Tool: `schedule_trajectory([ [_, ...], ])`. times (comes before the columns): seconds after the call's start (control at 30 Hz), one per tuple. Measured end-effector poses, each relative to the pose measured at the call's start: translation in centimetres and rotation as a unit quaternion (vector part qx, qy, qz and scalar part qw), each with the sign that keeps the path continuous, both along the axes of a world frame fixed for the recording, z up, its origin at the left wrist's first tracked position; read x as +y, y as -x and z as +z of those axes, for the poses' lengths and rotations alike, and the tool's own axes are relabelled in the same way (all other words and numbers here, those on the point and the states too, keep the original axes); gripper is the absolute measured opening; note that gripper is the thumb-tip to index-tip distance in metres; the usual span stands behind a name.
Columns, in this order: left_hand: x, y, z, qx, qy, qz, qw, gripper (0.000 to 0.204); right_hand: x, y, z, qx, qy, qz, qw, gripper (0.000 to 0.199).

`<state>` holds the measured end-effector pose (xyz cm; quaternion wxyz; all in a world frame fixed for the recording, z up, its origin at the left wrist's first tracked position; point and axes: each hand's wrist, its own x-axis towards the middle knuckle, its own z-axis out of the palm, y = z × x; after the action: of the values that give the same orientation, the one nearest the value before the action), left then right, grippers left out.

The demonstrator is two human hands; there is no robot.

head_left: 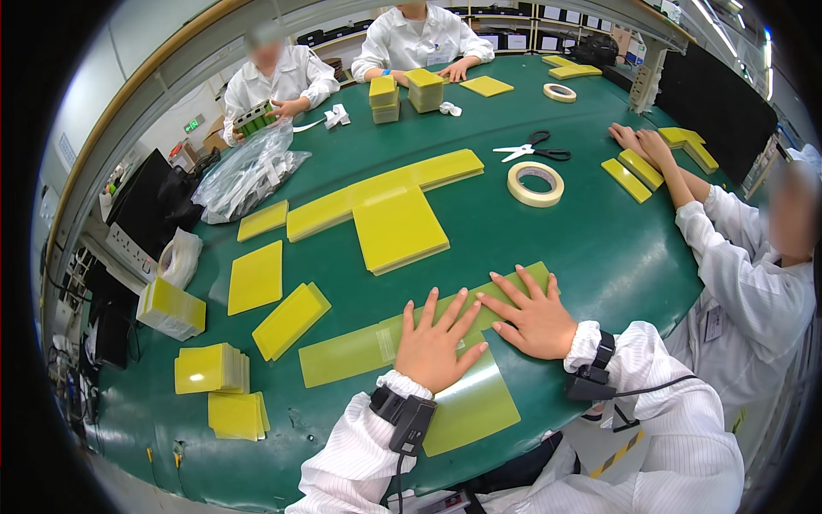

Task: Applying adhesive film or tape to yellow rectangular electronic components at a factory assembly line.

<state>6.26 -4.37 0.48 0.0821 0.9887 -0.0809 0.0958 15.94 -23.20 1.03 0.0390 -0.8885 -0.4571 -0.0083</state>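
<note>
My left hand (435, 344) lies flat with fingers spread over thin translucent yellow sheets on the green table. My right hand (533, 317) rests beside it, also open, pressing on the sheets' right part. One yellow sheet (341, 356) reaches out to the left of my hands, with a strip of clear tape (386, 343) across its right end. Another yellow sheet (475, 407) extends toward me below my left hand. Where the sheets meet is partly hidden under my hands. Farther back, stacked yellow sheets (398, 227) form a T shape.
A tape roll (535, 184) and scissors (533, 152) lie beyond my right hand. Stacks of yellow sheets (210, 368) and a plastic bag (248, 176) stand at left. Co-workers sit across the table and at right, where a person's forearms (672, 163) rest on the table.
</note>
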Motion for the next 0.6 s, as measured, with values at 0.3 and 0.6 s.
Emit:
schedule_trajectory([
  [0.3,0.02,-0.09,0.20,0.001,-0.020,-0.003,1.000,0.054,0.20,-0.16,0.04,-0.005,-0.010,-0.001,1.000,0.048],
  [0.6,0.24,0.18,-0.20,-0.016,-0.012,-0.012,1.000,0.053,0.29,0.16,-0.03,-0.012,-0.010,0.001,1.000,0.049],
])
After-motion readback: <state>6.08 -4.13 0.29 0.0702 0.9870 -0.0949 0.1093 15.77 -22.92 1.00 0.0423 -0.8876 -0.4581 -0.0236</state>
